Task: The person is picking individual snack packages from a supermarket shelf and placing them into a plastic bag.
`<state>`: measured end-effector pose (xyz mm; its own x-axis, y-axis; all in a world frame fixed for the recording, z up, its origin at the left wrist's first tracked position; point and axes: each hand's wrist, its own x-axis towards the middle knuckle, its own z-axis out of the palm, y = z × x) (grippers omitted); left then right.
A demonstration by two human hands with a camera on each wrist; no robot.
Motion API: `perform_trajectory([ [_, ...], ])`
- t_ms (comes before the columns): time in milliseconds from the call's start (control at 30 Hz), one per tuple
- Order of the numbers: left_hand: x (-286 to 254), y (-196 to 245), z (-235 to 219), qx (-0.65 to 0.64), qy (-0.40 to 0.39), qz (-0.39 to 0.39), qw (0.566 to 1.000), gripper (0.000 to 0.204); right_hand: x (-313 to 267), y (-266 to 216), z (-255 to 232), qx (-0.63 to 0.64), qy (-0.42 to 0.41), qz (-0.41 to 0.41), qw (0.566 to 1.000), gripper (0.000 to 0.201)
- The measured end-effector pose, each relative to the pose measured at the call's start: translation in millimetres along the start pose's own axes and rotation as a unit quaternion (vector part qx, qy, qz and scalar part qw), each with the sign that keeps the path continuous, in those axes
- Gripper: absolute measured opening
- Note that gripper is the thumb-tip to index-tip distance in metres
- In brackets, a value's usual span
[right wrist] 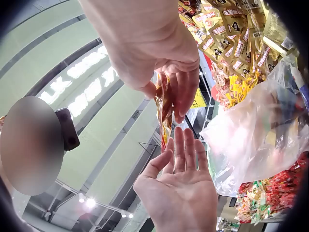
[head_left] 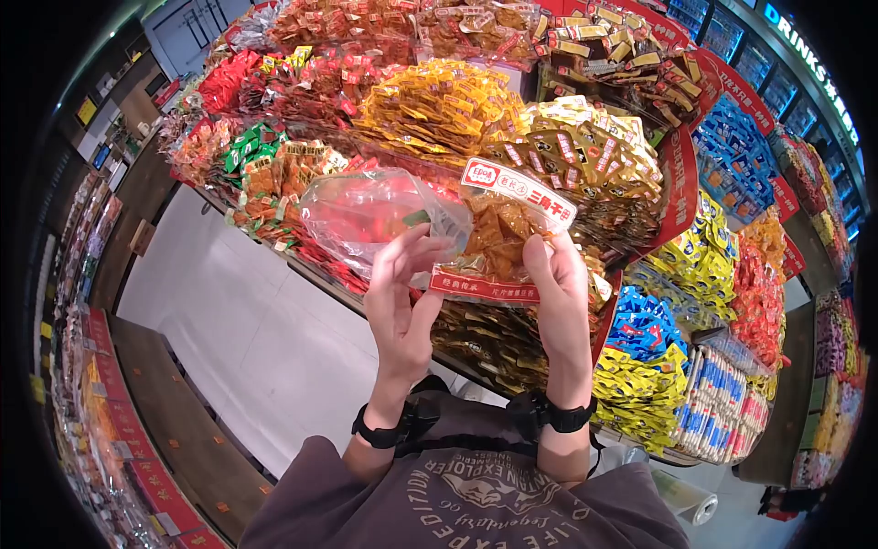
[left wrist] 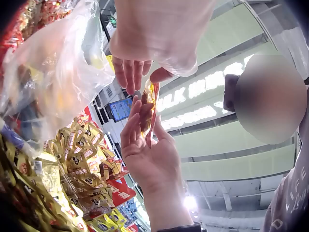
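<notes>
A clear snack packet (head_left: 501,240) with a white-and-red label on top and a red strip below shows brown pieces inside. My right hand (head_left: 562,316) grips its right side, thumb on the front and fingers behind. At the packet's lower left corner, my left hand (head_left: 400,306) has its fingers extended and its thumb tip close to the edge. In the right wrist view, the left palm (right wrist: 182,193) faces up with mostly straight fingers. A clear plastic bag (head_left: 352,220) with red showing through lies beyond the left fingers, over the snack bins.
Tiered bins hold heaps of wrapped snacks, with yellow packets (head_left: 444,110) behind and gold packets (head_left: 585,151) to the right. Blue packets (head_left: 645,320) stand at the lower right. A white floor (head_left: 247,302) and low shelf (head_left: 165,403) are at left.
</notes>
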<state>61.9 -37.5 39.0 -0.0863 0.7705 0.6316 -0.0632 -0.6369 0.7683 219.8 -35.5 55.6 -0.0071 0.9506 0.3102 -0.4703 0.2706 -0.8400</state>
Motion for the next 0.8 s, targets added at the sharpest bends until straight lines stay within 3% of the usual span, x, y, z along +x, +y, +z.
perform_trajectory([
  [33,0,5,0,-0.068,-0.021,-0.082,0.994,0.050,1,0,1,0.000,-0.001,-0.001,1.000,0.040],
  [200,-2,7,-1,-0.192,-0.021,-0.116,0.974,0.048,-1,2,-1,-0.012,-0.014,0.010,1.000,0.041],
  [267,-1,12,1,-0.257,0.005,-0.166,0.952,0.038,-3,1,2,-0.016,-0.007,0.012,1.000,0.040],
  [300,-1,12,2,-0.256,0.005,-0.165,0.952,0.038,-4,1,3,-0.020,-0.002,0.013,1.000,0.040],
  [367,-2,12,4,-0.031,-0.017,-0.203,0.978,0.030,-5,1,1,-0.059,-0.009,0.006,0.998,0.039],
  [467,-2,8,11,-0.057,0.003,-0.155,0.986,0.031,-7,1,2,-0.107,-0.010,0.005,0.994,0.038],
  [733,-6,2,0,-0.076,0.030,-0.153,0.985,0.029,-4,9,-3,-0.180,-0.025,0.019,0.983,0.030],
  [800,-8,-2,-6,-0.066,0.021,-0.131,0.989,0.025,-1,13,-2,-0.173,-0.072,-0.053,0.981,0.030],
])
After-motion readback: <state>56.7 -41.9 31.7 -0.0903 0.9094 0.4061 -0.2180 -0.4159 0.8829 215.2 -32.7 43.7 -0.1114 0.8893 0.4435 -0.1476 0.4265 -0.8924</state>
